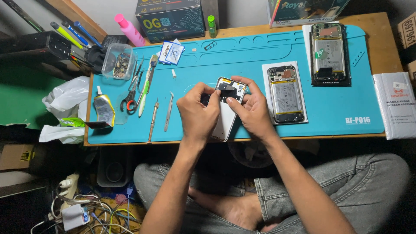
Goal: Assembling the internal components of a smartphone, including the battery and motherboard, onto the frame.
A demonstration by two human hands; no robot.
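I hold the white phone (225,113) tilted over the blue mat (338,108), left hand (198,113) steadying it, right hand (252,110) pinching what seems a black cover (227,92), both closed on it.

Count, near to far:
- Hands: two, left hand (197,113) and right hand (252,110), both on one white phone shell (225,118).
- Opened phones: two, near one (285,94), far one (329,54).
- Mat tools, left: one scissors (130,99), one tweezers (168,112), one screwdriver (153,120), one glue tube (104,109).
- Far edge: two boxes (171,18), (305,11).
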